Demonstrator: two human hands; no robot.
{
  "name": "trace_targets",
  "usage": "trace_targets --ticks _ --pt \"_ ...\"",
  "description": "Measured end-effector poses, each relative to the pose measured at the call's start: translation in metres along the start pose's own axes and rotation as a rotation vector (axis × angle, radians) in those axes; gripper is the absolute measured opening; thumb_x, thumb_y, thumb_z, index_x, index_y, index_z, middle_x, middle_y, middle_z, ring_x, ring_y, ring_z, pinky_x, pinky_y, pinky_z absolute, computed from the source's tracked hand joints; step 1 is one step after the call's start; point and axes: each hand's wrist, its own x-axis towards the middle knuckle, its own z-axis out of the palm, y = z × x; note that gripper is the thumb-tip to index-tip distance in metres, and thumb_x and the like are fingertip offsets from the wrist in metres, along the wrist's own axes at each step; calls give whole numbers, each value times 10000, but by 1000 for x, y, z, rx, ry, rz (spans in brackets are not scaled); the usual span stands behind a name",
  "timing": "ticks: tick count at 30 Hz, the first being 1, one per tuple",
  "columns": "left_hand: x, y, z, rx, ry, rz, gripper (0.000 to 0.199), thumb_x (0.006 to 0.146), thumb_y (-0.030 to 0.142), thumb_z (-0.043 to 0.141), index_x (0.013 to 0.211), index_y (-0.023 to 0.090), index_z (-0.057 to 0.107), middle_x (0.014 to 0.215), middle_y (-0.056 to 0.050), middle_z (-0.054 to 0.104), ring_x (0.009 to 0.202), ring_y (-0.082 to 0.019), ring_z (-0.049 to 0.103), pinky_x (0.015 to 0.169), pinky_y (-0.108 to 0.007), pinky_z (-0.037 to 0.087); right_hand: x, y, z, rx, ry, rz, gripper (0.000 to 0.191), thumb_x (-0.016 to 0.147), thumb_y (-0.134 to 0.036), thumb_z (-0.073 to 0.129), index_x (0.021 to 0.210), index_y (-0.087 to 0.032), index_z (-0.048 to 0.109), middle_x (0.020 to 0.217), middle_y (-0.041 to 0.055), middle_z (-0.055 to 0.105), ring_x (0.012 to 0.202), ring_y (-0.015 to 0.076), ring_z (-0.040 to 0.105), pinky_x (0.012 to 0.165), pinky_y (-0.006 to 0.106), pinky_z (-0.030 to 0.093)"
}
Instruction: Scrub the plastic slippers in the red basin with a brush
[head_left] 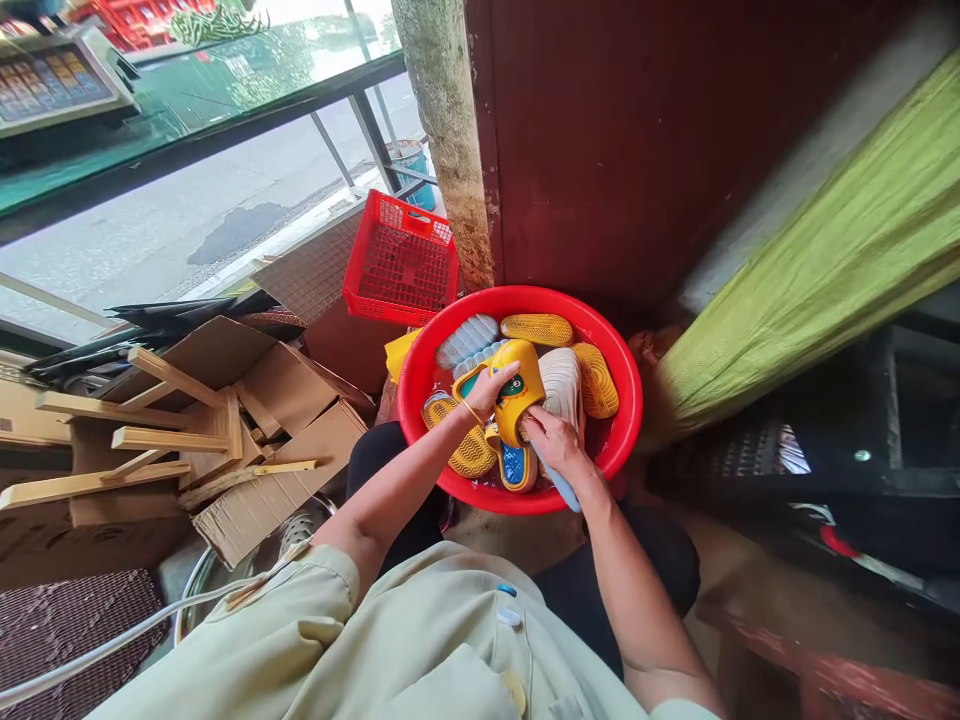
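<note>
A yellow slide slipper (525, 385) with a dark green cartoon patch is tilted over the red basin (631, 400). My left hand (491, 390) grips its side, thumb on the upper. Closed around a light-blue handle (562, 488), apparently a brush's, my right hand (556, 440) reaches to the slipper's foot opening. The handle's far end is hidden there. Around them in the basin lie several slippers: a blue-grey one (468, 341), yellow ones with soles up (537, 328), a cream one (561, 380) and a yellow one with a blue footbed (516, 467).
Behind the basin stand a red plastic crate (401, 255) and a dark red panel (600, 150). Cardboard (285, 480) and wooden stool legs (176, 440) crowd the left. Green cloth (817, 270) hangs at the right. A pale hose (112, 650) runs at lower left.
</note>
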Motion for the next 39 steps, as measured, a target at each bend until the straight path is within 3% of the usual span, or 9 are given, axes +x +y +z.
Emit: trace_targets --ticks 5,8,11,14,19,23,29,34,39 --pt "20 21 -9 167 14 130 528 843 539 769 1196 155 684 978 -63 769 901 -240 738 832 -376 616 -14 12 3 -90 -158 25 477 1039 -252 471 1491 -267 624 1212 94 791 1089 233 730 941 312 538" --pt "36 44 -16 311 13 224 624 802 524 818 1288 166 660 1111 -65 762 987 -239 724 890 -367 595 -21 18 3 -161 -216 69 483 1030 -261 494 1493 -276 628 1236 106 784 1097 268 732 947 368 554" --pt "52 64 -24 521 77 307 671 818 590 782 1315 159 650 1188 -84 750 1107 -275 703 965 -387 566 -24 30 -10 -167 -113 154 503 1047 -284 455 1532 -264 588 1306 102 759 1126 272 730 967 367 553" --pt "61 68 -37 723 134 274 705 816 652 757 1310 160 649 1152 -91 756 1120 -297 699 975 -403 549 -23 43 -29 -195 47 267 531 1060 -306 427 1575 -232 530 1382 113 720 1168 274 720 989 350 548" --pt "64 43 -56 935 301 135 711 778 699 769 1237 166 669 1080 -113 755 1039 -303 705 925 -389 536 -17 52 -34 -337 112 443 565 1071 -330 414 1617 -190 462 1281 164 755 1104 298 737 944 370 551" --pt "66 10 -58 960 201 48 642 832 678 725 1179 138 689 983 -110 756 899 -261 705 848 -350 537 -12 53 -18 -366 77 438 565 1077 -344 426 1612 -168 460 1217 177 769 1105 290 736 947 360 542" --pt "72 -30 -47 1036 126 6 720 783 652 782 1292 153 679 1104 -137 764 1096 -353 705 961 -405 520 -6 55 2 -409 40 444 564 1069 -324 447 1598 -130 459 1150 206 776 1046 295 755 911 367 548" --pt "86 -38 -48 1100 155 12 603 816 651 750 1160 156 751 1106 -175 767 1133 -387 698 991 -424 504 4 58 10 -449 -12 454 575 1060 -314 436 1599 -115 454 1117 236 774 1004 325 761 860 408 554" --pt "92 -32 -39 1175 299 -6 683 794 642 771 1296 188 681 1141 -167 764 1156 -383 701 976 -417 516 8 54 11 -478 -34 495 558 1065 -325 431 1590 -141 467 1094 202 790 1007 283 761 859 364 555"
